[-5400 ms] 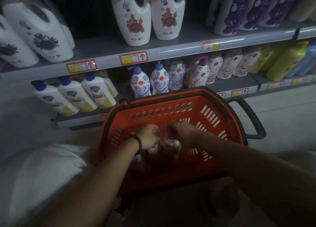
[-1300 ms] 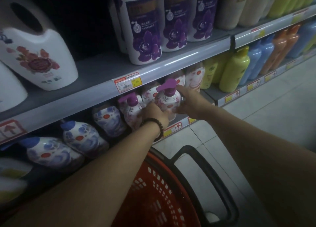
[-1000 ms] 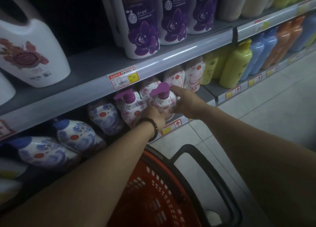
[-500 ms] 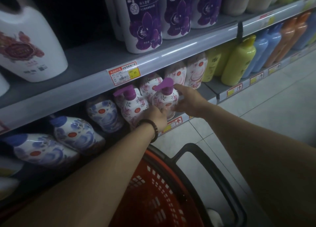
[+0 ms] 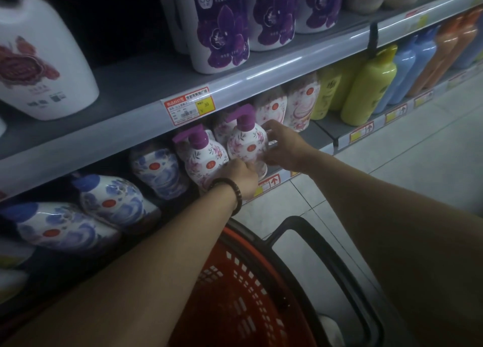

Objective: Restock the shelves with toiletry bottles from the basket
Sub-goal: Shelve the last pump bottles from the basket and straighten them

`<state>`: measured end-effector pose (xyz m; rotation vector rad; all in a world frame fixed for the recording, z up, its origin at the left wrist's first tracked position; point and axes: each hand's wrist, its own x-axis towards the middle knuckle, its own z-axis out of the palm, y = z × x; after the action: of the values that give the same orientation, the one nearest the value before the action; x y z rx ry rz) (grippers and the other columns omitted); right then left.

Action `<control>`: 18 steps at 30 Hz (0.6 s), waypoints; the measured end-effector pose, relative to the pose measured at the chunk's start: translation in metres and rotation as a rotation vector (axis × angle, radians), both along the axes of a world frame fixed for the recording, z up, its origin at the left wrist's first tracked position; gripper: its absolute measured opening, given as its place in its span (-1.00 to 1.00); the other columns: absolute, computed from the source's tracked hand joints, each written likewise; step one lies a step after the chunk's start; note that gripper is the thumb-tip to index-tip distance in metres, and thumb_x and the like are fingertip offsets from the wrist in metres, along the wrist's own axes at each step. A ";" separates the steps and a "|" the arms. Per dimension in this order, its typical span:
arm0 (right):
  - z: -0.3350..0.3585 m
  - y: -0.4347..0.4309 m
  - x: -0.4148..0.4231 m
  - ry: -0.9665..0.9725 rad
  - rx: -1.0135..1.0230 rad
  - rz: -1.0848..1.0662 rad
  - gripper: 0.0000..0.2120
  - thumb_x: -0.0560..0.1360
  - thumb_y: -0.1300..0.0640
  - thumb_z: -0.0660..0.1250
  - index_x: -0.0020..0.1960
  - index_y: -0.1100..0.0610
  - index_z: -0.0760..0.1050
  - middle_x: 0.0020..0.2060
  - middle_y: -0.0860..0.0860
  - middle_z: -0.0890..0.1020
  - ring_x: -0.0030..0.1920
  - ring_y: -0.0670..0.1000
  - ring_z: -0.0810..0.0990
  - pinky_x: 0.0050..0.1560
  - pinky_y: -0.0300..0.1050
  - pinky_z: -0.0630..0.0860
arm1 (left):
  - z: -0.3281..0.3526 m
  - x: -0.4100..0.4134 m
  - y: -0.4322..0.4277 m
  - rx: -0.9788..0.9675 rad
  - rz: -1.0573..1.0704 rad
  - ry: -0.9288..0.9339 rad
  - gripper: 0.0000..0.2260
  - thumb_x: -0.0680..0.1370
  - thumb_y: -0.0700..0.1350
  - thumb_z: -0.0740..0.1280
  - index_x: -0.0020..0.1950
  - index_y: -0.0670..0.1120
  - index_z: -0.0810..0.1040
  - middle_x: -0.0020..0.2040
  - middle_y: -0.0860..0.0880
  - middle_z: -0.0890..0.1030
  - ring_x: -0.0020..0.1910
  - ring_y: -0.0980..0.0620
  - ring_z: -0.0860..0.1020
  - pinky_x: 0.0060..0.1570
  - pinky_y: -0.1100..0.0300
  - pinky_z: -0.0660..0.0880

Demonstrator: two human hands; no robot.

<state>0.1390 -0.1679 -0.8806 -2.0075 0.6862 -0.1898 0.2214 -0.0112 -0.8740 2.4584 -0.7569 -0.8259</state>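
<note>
A white pump bottle with pink flowers and a purple pump stands at the front of the lower shelf. My right hand grips its right side, fingers wrapped around the body. My left hand, a dark bead bracelet on the wrist, holds the bottle's lower left side with curled fingers. A second bottle of the same kind stands just left of it, touching my left hand. The orange basket with its black handle sits on the floor below my arms.
Blue-flowered pump bottles stand left of the pink ones. Yellow, blue and orange bottles fill the shelf to the right. The upper shelf carries large purple-flower bottles and a white jug. Tiled floor lies on the right.
Both hands lifted a pink-flowered bottle out of the basket and up to the lower shelf. Over the last second it has settled upright beside the other purple-pump bottle.
</note>
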 end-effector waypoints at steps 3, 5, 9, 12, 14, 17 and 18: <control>0.000 0.002 0.003 0.013 0.017 -0.036 -0.48 0.50 0.28 0.55 0.35 0.16 0.38 0.23 0.12 0.61 0.08 0.19 0.71 -0.05 0.26 0.73 | 0.003 -0.004 0.000 0.021 -0.024 -0.036 -0.56 0.57 0.24 0.08 -0.10 -0.11 0.48 -0.04 -0.12 0.64 -0.03 -0.16 0.63 0.14 -0.17 0.62; 0.001 0.003 0.002 0.017 0.033 -0.047 -0.50 0.51 0.28 0.55 0.35 0.18 0.39 0.22 0.13 0.63 0.08 0.21 0.72 -0.02 0.30 0.72 | 0.001 -0.004 -0.001 -0.013 0.005 -0.022 -0.54 0.51 0.23 0.06 -0.11 -0.09 0.56 -0.02 -0.21 0.70 -0.02 -0.24 0.68 0.14 -0.21 0.63; -0.002 0.006 -0.002 0.036 0.033 -0.039 -0.54 0.53 0.22 0.53 0.35 0.17 0.43 0.19 0.13 0.66 0.15 0.18 0.69 0.11 0.29 0.69 | -0.012 0.000 -0.009 -0.106 0.023 0.178 -0.74 0.63 -0.23 0.32 0.22 -0.39 0.57 0.19 -0.41 0.64 0.18 -0.39 0.65 0.19 -0.22 0.62; -0.002 0.011 -0.003 0.023 0.014 -0.010 -0.57 0.57 0.22 0.49 0.39 0.17 0.47 0.23 0.08 0.68 0.24 0.09 0.66 0.30 0.18 0.62 | -0.020 0.006 -0.011 -0.097 0.053 0.219 -0.62 0.51 -0.13 0.37 0.21 -0.38 0.58 0.17 -0.41 0.65 0.16 -0.40 0.66 0.17 -0.26 0.63; 0.000 0.013 -0.002 0.037 0.011 0.006 -0.57 0.58 0.21 0.47 0.41 0.16 0.48 0.24 0.06 0.68 0.23 0.07 0.66 0.30 0.15 0.62 | -0.029 0.012 -0.013 -0.109 0.009 0.193 -0.49 0.34 -0.02 0.31 0.16 -0.32 0.60 0.14 -0.37 0.67 0.14 -0.39 0.68 0.14 -0.27 0.65; 0.004 0.014 -0.003 0.054 -0.002 0.025 -0.56 0.59 0.17 0.46 0.43 0.14 0.47 0.24 0.04 0.68 0.22 0.07 0.66 0.26 0.12 0.64 | -0.037 0.016 -0.014 -0.139 -0.009 0.183 -0.48 0.29 -0.01 0.28 0.13 -0.29 0.62 0.12 -0.34 0.69 0.12 -0.36 0.69 0.12 -0.25 0.66; 0.003 0.014 -0.004 0.067 -0.005 0.024 -0.57 0.60 0.17 0.45 0.43 0.14 0.46 0.22 0.04 0.68 0.19 0.06 0.66 0.22 0.06 0.64 | -0.041 0.017 -0.015 -0.148 -0.007 0.175 -0.49 0.30 -0.01 0.28 0.13 -0.29 0.62 0.12 -0.33 0.69 0.12 -0.36 0.69 0.12 -0.25 0.66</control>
<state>0.1350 -0.1534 -0.8771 -2.0337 0.7046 -0.1108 0.2385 -0.0258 -0.9150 2.2213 -0.7347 -0.9389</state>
